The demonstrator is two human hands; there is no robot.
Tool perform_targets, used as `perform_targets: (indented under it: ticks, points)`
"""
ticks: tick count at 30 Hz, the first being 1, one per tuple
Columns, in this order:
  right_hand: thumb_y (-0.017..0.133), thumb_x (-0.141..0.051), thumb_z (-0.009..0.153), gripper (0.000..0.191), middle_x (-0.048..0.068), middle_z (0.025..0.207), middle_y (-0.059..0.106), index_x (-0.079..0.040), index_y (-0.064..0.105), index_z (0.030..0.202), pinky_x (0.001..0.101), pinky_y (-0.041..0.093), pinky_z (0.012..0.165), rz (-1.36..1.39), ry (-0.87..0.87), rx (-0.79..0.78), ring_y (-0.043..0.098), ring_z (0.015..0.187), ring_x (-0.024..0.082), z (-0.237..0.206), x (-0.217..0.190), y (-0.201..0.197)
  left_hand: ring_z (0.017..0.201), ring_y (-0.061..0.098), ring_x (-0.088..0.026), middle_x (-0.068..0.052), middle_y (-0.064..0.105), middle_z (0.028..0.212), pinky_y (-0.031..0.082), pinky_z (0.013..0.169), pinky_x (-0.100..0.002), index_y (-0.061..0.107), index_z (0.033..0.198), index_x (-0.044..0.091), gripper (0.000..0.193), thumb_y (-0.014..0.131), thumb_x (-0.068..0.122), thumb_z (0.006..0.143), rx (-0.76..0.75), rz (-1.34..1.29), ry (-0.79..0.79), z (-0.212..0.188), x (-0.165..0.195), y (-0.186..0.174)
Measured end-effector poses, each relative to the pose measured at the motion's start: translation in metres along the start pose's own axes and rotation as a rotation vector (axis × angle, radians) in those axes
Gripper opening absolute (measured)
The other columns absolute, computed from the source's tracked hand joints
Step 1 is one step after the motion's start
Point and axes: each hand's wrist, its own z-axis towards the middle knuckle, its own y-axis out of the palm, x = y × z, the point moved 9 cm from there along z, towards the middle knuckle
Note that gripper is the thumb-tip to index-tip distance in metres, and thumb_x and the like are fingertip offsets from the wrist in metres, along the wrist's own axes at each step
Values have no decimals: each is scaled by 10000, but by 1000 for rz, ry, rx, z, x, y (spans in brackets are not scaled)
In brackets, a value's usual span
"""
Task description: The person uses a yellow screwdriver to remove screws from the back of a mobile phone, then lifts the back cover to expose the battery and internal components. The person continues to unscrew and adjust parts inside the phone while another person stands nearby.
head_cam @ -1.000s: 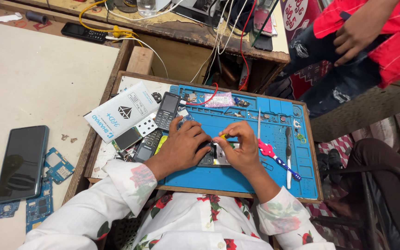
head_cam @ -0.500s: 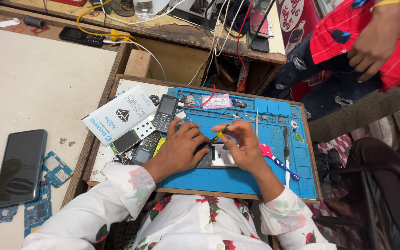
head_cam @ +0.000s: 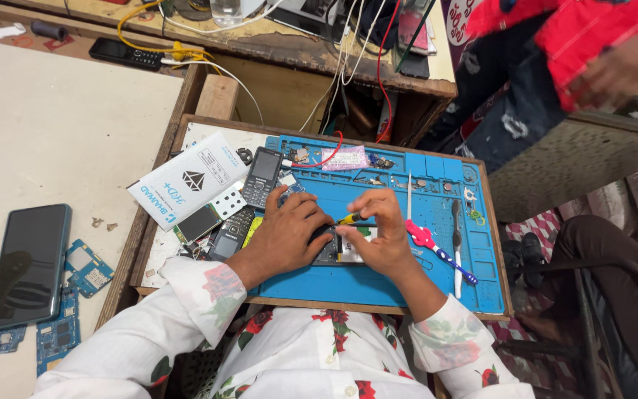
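— From the head view, what are the hands on?

— Both sit over a small opened phone body with a pale circuit board (head_cam: 347,247), lying on the blue silicone work mat (head_cam: 422,284) that covers the wooden tray. The left hand (head_cam: 283,235) lies flat, fingers curled down on the device's left end, pressing it in place. The right hand (head_cam: 380,230) pinches a slim yellow-handled tool (head_cam: 349,219) between thumb and fingertips.

— Which way does the tool run?

— Its long axis lies nearly level across the mat, left to right, yellow end toward the left hand. Its tip is hidden under the right hand's fingers, so I cannot tell where it touches. The phone body's long axis also runs roughly left to right, near the mat's front half.

— How much room around it?

— To the right, bare blue mat, then a red-and-blue handled screwdriver (head_cam: 438,251) lying slantwise and a white-handled pair of tweezers (head_cam: 457,240) pointing away from the person. To the left it is crowded: a black keypad phone (head_cam: 262,177), a loose keypad and a white printed packet (head_cam: 190,181) near the mat's left edge. The mat's front edge is just beyond the wrists. On the pale table further left lies a dark smartphone (head_cam: 29,264) beside blue circuit boards (head_cam: 86,267).
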Motion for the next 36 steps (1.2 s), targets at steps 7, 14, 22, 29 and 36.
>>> perform_targets:
  ticks: [7,14,22,29,36]
  points:
    - [573,161,956,383,156,1256,591,-87,422,1206,372,564,1067,191,62,-49,642,1235,254,0,6,3,1260,528,-244,-29,672,1061,186,1163,-590,744,1052,160,257,701,363,900,-33,-4,-17,2,-1,0]
    - [658,173,970,422,156,1206,598,-111,465,1215,383,630,971,104,109,31,706,1127,265,-8,9,-1,1260,535,-253,-45,667,1078,215,1150,-603,737,1063,151,250,712,354,919,-13,-29,-11,-5,-1,2]
    - [663,174,1002,562,171,1225,553,-166,329,1300,349,642,873,112,77,19,688,1050,248,-9,8,9,1256,530,-248,-53,648,1076,214,1159,-594,733,1096,146,278,724,360,919,-7,-31,12,-9,-2,2]
    - [660,164,1027,562,155,1162,586,-169,304,1307,329,644,838,93,56,87,704,992,224,-11,4,-1,1262,527,-252,-59,652,1081,203,1171,-588,732,1098,142,283,720,368,928,-15,-37,-2,-10,-3,4]
    - [659,161,1023,547,154,1220,568,-158,312,1300,332,654,843,86,50,60,701,1029,239,-12,7,2,1262,526,-250,-50,652,1053,181,1178,-593,736,1098,140,286,714,374,935,-59,-29,-10,-8,-4,6]
